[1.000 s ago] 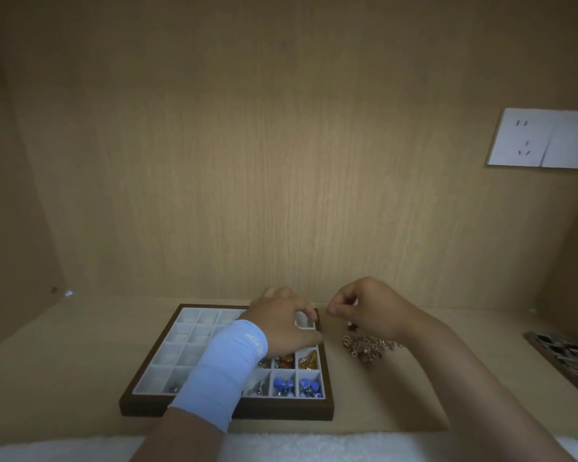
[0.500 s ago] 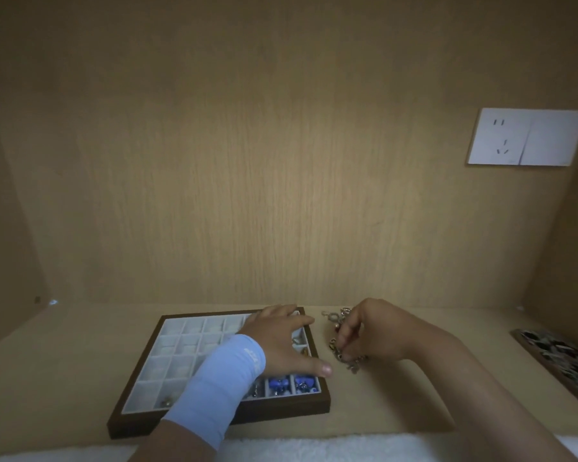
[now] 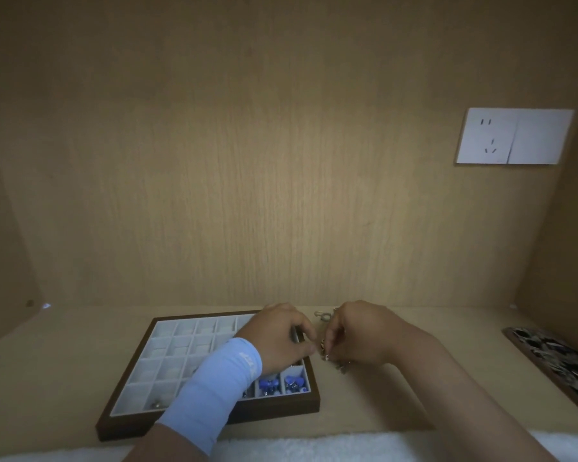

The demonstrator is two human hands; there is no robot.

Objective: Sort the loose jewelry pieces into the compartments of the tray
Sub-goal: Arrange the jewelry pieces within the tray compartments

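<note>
A tiny gold piece [image 3: 323,345], likely light and slippery, is pinched in the right hand [image 3: 359,331] beside the right edge of the tray [image 3: 281,407], best held by its rim; the grip of the left hand [image 3: 276,338] cannot be told.

A white rectangular plastic wall plate [image 3: 514,136], with socket slots on its left half and a blank right half, is fixed high on the right of the light wood-grain back panel [image 3: 281,161]. Below it runs a pale wooden shelf surface [image 3: 64,355], with a strip of white fluffy cloth [image 3: 314,448] along its near edge. At the far right a dark brown-rimmed flat tray [image 3: 529,356] holds blurred black-and-white pieces.
</note>
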